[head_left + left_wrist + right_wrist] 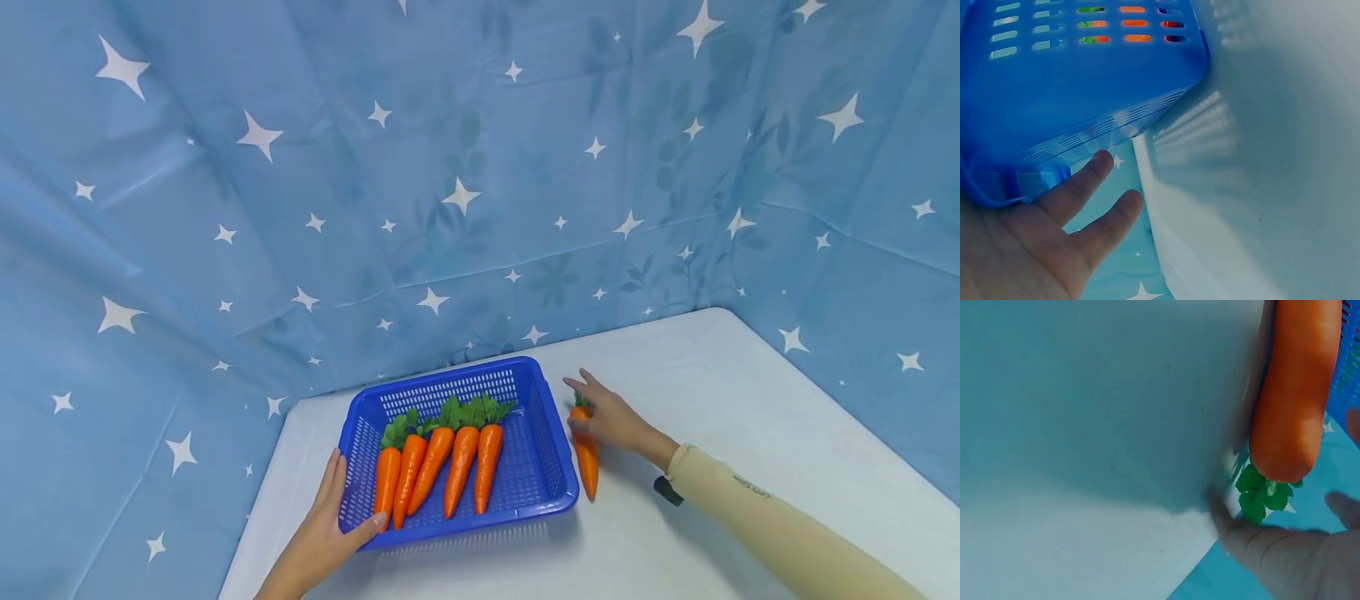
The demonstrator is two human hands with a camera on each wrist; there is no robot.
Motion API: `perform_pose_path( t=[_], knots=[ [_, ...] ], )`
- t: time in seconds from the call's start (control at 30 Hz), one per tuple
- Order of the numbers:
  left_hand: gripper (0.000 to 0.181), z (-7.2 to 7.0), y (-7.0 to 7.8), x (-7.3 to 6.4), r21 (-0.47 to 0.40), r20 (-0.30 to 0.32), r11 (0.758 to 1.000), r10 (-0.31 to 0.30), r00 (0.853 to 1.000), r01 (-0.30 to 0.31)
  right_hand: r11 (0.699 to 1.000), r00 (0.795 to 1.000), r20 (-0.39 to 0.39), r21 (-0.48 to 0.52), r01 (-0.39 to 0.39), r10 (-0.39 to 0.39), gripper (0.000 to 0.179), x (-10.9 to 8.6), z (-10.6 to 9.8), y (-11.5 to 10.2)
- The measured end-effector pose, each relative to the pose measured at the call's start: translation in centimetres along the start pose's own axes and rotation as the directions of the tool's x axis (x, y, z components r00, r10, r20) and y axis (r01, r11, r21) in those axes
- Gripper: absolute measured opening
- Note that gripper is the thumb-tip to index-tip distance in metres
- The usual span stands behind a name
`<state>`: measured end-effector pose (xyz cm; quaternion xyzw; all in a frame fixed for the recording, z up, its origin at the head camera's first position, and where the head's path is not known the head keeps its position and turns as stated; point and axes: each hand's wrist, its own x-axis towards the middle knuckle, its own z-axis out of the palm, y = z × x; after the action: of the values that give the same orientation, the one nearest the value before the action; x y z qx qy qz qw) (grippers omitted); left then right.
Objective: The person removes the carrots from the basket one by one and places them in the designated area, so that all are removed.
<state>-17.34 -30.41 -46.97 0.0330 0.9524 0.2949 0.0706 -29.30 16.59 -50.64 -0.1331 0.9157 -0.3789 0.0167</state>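
Observation:
A blue perforated plastic basket (525, 467) holds several orange carrots (435, 471) with green leafy tops, lying side by side. My left hand (322, 521) rests at its near left corner, thumb over the rim and fingers along the outer side. Straight, spread fingers show beside the basket wall (1085, 81) in the left wrist view; the thumb is hidden there. Right of the basket, another carrot (587, 458) lies on the table, leaves pointing away from me. Over its leafy end is my right hand (611, 417). In the right wrist view, the fingers are spread about this carrot (1294, 394), apparently without gripping it.
The white-covered table (690, 375) extends right of the basket. A blue curtain (480, 167) with white stars hangs behind the table and along its sides. A small dark object (667, 490) shows at the right wrist, under the beige sleeve (765, 517).

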Motion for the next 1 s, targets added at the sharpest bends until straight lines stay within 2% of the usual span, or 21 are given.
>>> perform_pose_path(
  t=[0.23, 0.4, 0.57, 0.77, 1.0],
  knots=[
    [0.122, 0.1, 0.2, 0.0, -0.003, 0.001, 1.000, -0.008, 1.000, 0.008, 0.996, 0.995, -0.061, -0.033, -0.080, 0.078, 0.087, 0.2, -0.9, 0.0],
    [0.123, 0.0, 0.3, -0.1, -0.010, 0.002, 1.000, -0.010, 1.000, 0.010, 0.994, 0.992, -0.074, -0.029, -0.102, 0.100, 0.092, 0.5, -1.4, 0.0],
    [0.123, 0.0, 0.2, -0.2, -0.014, 0.003, 1.000, -0.012, 1.000, 0.012, 0.995, 0.993, -0.069, 0.011, -0.096, 0.097, 0.092, 0.7, -2.0, -0.4],
    [0.121, 0.0, 0.1, -0.2, -0.023, -0.001, 1.000, 0.004, 1.000, -0.005, 0.999, 0.995, -0.093, 0.033, -0.043, 0.046, 0.088, 1.3, -2.6, -1.6],
    [0.121, -0.1, 0.0, 0.0, -0.021, 0.001, 1.000, 0.006, 1.000, -0.006, 0.998, 0.998, -0.062, 0.054, -0.022, 0.025, 0.085, 2.2, -4.1, -3.6]
  ],
)
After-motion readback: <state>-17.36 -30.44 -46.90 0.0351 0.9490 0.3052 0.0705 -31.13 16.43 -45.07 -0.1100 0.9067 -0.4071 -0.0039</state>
